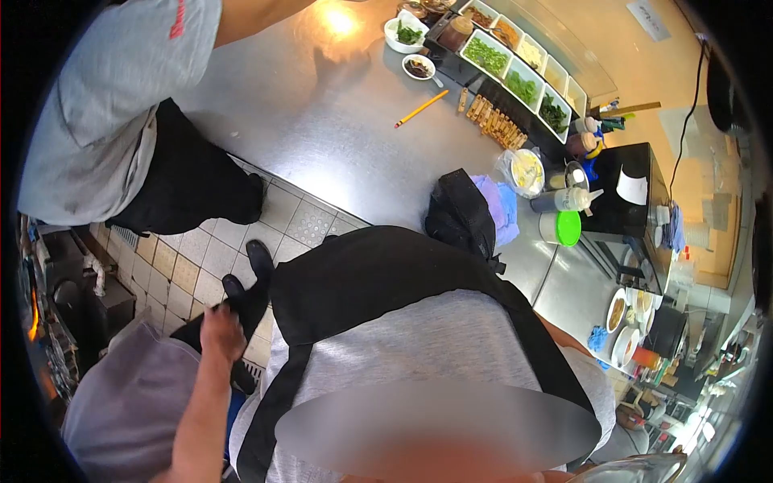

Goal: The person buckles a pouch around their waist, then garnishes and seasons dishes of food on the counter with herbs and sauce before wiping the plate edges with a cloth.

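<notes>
Neither my left hand nor my right hand shows in the frame. A black apron (362, 270) over a grey shirt (427, 346) fills the lower middle, beside the steel counter. A bare part of an arm (557, 332) shows at its right side, with its hand hidden. Nearest the apron on the counter lie a black bag-like bundle (460, 211) and purple-blue cloths (501, 211). A yellow pencil (421, 109) lies near a row of wooden clothespins (493, 121). A blurred patch covers the bottom centre.
A co-worker in a grey shirt (97, 121) stands upper left. At lower left is another person (133, 394), with a hand (222, 334) nearby. Ingredient trays (523, 84), small bowls (403, 36), a green-lidded tub (568, 229) and a black appliance (632, 185) stand on the counter (298, 121).
</notes>
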Tool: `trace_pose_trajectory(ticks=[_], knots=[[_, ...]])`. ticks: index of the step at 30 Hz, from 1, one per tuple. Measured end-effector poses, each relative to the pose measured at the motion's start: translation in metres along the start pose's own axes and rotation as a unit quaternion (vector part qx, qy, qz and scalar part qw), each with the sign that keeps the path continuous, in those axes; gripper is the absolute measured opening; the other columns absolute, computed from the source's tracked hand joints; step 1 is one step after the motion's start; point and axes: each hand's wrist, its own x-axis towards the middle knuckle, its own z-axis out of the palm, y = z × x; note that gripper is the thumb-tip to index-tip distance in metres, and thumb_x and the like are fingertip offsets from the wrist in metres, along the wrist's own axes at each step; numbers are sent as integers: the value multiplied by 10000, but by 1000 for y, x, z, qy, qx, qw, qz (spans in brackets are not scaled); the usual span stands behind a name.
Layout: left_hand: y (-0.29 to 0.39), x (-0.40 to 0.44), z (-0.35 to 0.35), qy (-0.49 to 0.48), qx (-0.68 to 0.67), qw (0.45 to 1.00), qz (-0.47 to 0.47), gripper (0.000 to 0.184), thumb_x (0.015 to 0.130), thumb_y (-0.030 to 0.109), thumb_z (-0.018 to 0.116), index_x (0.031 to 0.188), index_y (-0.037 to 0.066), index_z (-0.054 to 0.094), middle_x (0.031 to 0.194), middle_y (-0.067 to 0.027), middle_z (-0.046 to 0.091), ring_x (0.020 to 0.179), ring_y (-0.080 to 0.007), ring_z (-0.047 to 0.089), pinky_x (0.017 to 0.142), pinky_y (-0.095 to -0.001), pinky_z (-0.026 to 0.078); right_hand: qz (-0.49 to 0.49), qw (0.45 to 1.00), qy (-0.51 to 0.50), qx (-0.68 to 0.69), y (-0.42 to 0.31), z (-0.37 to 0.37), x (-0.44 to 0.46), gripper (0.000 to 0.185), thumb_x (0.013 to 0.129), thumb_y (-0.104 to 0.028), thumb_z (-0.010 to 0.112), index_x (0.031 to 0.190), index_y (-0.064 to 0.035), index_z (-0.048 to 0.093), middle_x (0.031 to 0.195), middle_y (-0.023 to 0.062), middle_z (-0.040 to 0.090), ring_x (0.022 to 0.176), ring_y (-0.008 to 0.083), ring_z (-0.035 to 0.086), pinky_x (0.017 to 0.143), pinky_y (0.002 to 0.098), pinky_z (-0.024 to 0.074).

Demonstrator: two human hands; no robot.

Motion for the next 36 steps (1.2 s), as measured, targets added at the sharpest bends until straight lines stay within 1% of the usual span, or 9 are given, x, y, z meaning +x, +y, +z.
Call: trace_pose_trajectory(ticks=[2,7,10,15,19,23,26,31,36], knots=[[-59,12,5,29,-179,979,-90,537,950,439,460,1292,25,448,1153,-167,544,1104,-228,502,954,-287,391,1,1000,-4,-1,-3,-4,5,215,726,-144,654,909,-38,612,861,172,638,827,346,606,701,404,491],[-247,12,34,-2,57,966,-252,473,977,287,478,1363,35,374,1285,-94,461,1108,-144,502,908,-231,437,1,1000,-13,-7,-2,-10,16,213,735,-140,649,917,-34,616,853,167,640,813,331,607,693,397,491],[-330,2,46,57,101,887,-447,505,884,92,512,1374,107,389,1402,-9,374,1307,-138,335,1162,-334,209,1,1000,-19,-9,-1,-15,22,212,740,-137,645,922,-32,618,848,163,641,804,321,607,688,393,491],[-460,-20,37,-267,417,750,-439,669,949,497,197,1466,78,131,1516,-98,237,1410,-196,185,1151,-417,76,-1,1000,-21,-10,2,-20,29,210,749,-133,640,930,-28,622,840,158,642,789,306,608,679,386,492],[-487,5,52,-298,512,685,-424,629,988,509,123,1401,77,320,1424,-54,422,1359,-212,279,1142,-465,48,2,1000,-19,-10,5,-25,34,209,755,-130,636,936,-25,625,833,153,643,777,293,609,673,381,492],[-435,117,69,150,-56,856,-491,478,868,222,544,1319,120,427,1297,-54,514,1279,-217,396,1140,-362,227,2,1000,-17,-8,7,-27,38,208,762,-127,632,942,-22,628,826,148,645,765,281,609,666,376,492],[-350,185,64,259,-553,752,-248,458,933,311,442,1354,142,382,1384,-73,417,1311,-228,337,1128,-394,215,2,1000,-15,-6,8,-27,38,208,767,-124,629,947,-20,631,822,145,646,756,272,610,661,372,493],[-230,239,69,320,-724,549,-268,480,954,324,359,1400,149,319,1510,-41,229,1384,-180,200,1140,-400,143,2,1000,-16,-2,10,-25,37,208,776,-120,624,955,-16,635,813,139,647,741,256,611,653,365,493],[-274,209,71,294,-715,594,-225,480,940,261,351,1370,52,317,1493,-116,222,1394,-220,180,1142,-454,83,2,1000,-17,-1,10,-24,33,208,785,-116,618,963,-12,639,805,133,649,726,240,612,644,358,494]])
